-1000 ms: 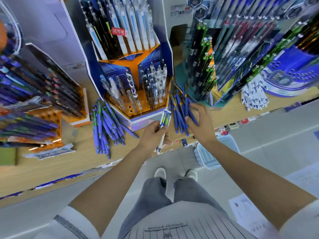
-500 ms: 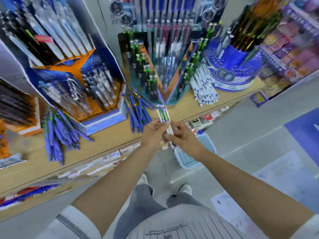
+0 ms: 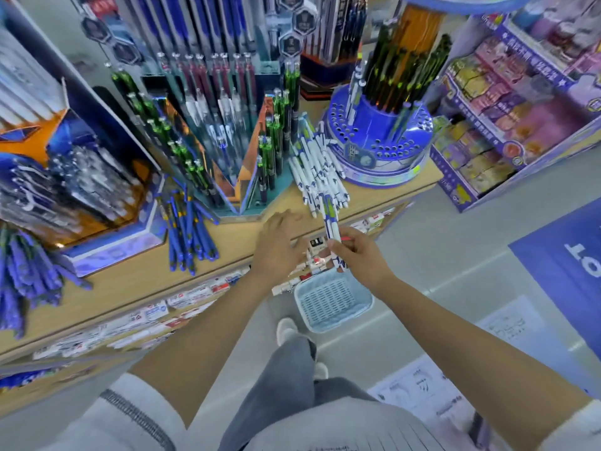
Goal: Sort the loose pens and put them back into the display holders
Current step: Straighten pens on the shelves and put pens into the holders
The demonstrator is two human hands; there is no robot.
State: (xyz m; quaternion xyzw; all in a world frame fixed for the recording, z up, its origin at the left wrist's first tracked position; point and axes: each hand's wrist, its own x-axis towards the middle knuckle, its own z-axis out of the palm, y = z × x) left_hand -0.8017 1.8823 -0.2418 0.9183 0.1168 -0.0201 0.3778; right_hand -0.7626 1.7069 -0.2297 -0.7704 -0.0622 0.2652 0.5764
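Held thing: a small bunch of white plastic pens with blue and green markings [image 3: 329, 219], just off the front edge of the pale wooden shelf [image 3: 130, 281], toward its right end.
Right hand: the right hand [image 3: 354, 255] pinches the bunch at its lower end, with thumb and fingers curled round it.
Left hand: the left hand [image 3: 279, 242] lies with fingers straight over the shelf's front edge and holds nothing. It is blurred, so I cannot tell whether it touches the wood.
Long axis: the bunch points away from the person and leans slightly left. Its far ends reach the near tips of a loose heap of matching white pens [image 3: 312, 164] on the shelf.
Key relation: the heap lies straight ahead of the right hand, along the bunch's own line. The round blue tiered display holder with rings of holes [image 3: 383, 157] stands just beside the heap, toward the shelf's right corner.
Nearer hand: the right, for both heap and holder.
Likely next: laying the bunch onto the heap needs only a short push forward, while reaching the holder means swinging right.
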